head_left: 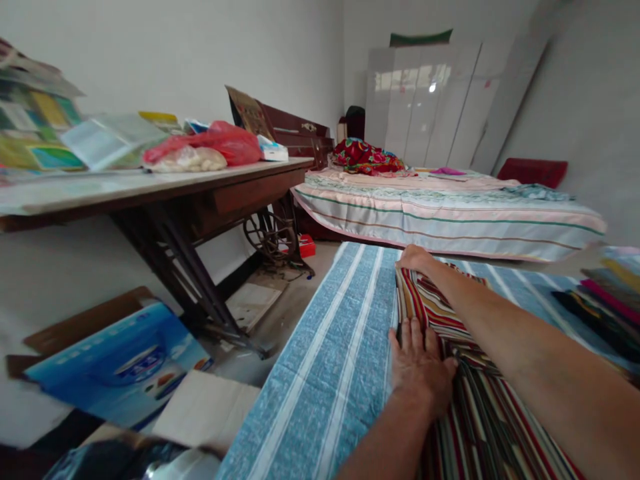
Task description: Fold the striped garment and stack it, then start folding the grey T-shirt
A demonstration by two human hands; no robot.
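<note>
A red, white and dark striped cloth lies on a blue and white striped bed cover. My left hand rests flat on the cloth's left edge, fingers stretched out and together. My right hand reaches farther along the same edge, at the cloth's far corner; its fingers curl down over the cloth and are mostly hidden. My right forearm crosses above the cloth.
A treadle sewing table stands at the left, with papers and a red plastic bag on top. A blue cardboard box lies below. A second bed sits beyond, a folded fabric stack at right.
</note>
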